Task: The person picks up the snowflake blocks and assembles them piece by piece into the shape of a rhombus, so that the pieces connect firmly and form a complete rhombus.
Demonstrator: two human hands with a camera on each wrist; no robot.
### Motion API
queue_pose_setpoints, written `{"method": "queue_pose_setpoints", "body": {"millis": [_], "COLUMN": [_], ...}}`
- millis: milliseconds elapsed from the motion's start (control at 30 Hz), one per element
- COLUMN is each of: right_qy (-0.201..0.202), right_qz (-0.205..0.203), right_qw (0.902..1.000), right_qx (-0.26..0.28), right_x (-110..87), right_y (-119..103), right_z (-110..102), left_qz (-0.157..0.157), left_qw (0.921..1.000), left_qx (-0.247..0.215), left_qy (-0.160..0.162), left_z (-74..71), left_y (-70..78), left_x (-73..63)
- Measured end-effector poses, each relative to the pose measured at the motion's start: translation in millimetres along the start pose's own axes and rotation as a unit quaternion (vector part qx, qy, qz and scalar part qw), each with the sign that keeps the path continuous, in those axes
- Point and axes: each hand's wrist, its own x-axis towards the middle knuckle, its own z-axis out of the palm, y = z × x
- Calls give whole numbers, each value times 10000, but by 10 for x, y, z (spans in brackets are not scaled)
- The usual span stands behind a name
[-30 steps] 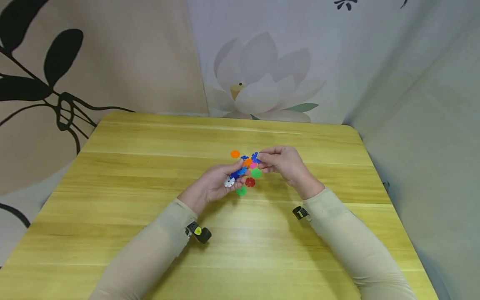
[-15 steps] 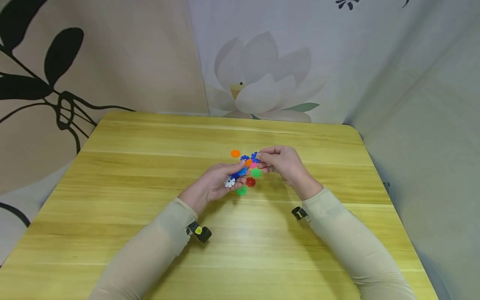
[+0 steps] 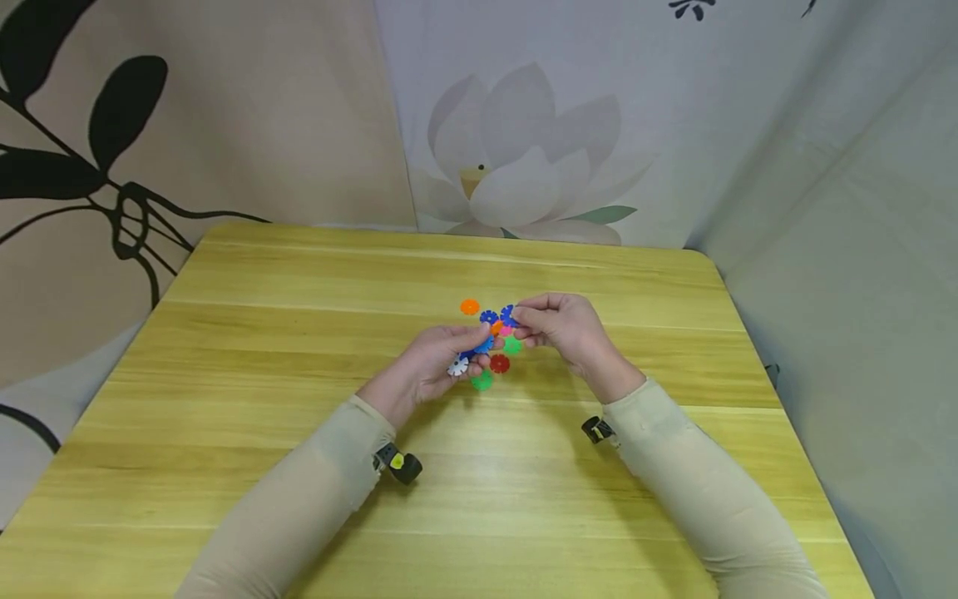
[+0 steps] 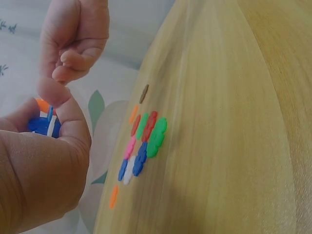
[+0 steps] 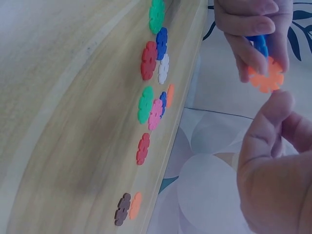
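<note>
The left hand (image 3: 428, 359) is gripping interlocked, notched, plastic-looking discs (image 3: 484, 343) above the wood-grained table (image 3: 524, 507); the right hand (image 3: 572, 333) is pinching a flat, scallop-edged blue disc (image 3: 507, 315).

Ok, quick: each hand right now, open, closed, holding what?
Left hand: closed, holding a cluster of notched discs.
Right hand: closed, apparently pinching a notched blue disc.

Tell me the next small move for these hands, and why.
Probably ease the blue disc that the right hand pinches toward a slot in the orange disc: the left hand holds that one, both are notched, and the two look close together in the head view. Whether they already interlock, I cannot tell.
</note>
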Motion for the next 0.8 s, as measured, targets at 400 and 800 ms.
{"method": "queue_pose_setpoints", "body": {"millis": [400,800], "right_qy": [42,-35], "right_qz": [-212,-483], "right_qw": [9997,9987], "right_qx": [75,125], "right_x": [-8,-23], "right_y": [16,191], "right_z": [26,91], "left_qz": [88,359], "left_qw": [9999,9975], "left_qx": [-96,319], "left_qy": [105,512], "left_z": [21,31], "left_y": [14,-60], "left_x": [6,14]}}
